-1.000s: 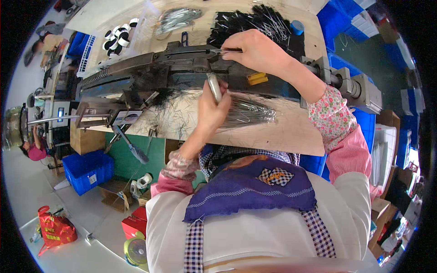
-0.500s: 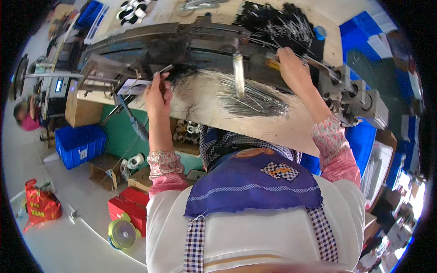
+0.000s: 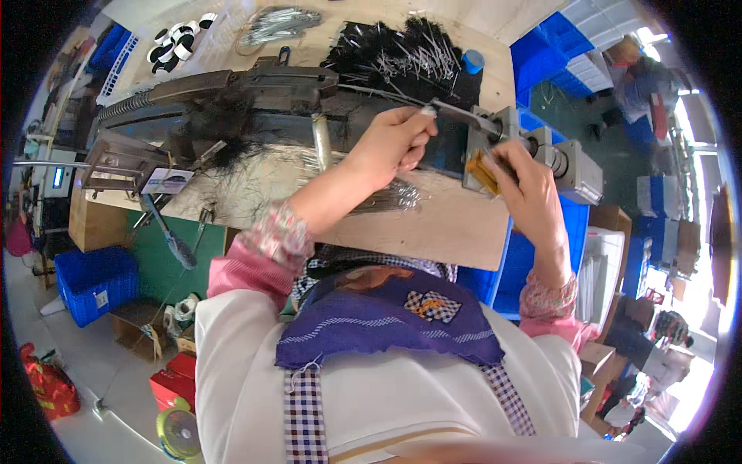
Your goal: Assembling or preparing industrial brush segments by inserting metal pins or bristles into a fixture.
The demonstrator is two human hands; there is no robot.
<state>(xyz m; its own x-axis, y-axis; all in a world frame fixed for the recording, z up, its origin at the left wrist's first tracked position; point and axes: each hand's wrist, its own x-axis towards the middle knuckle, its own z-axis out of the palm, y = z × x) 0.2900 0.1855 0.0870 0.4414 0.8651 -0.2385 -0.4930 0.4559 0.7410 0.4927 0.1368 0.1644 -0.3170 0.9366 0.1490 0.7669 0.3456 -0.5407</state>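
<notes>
My left hand (image 3: 386, 148) reaches across to the machine's right part, its thumb and fingers pinched together. What sits between those fingertips is too small to make out; a thin rod (image 3: 379, 93) runs close to them. Beside it, my right hand (image 3: 529, 189) is curled around a yellow block-like piece (image 3: 482, 172) near the grey spindle housing (image 3: 578, 172). The long dark metal machine (image 3: 263, 81) stretches along the bench, with loose black bristles (image 3: 224, 127) on it. Partly behind my left forearm lies a bundle of thin metal wires (image 3: 394, 197).
Wire brushes with black bristles (image 3: 402, 54) pile at the back beside a blue cap (image 3: 473, 61). Clear-looking wire pieces (image 3: 282, 25) and black-and-white rolls (image 3: 182, 42) lie farther left. Blue crates (image 3: 97, 286) stand on the floor. A person (image 3: 668, 329) is at far right.
My left hand has left the machine's left part and moved right, near my right hand. My right hand has come nearer to me with the yellow piece. The view has shifted rightward.
</notes>
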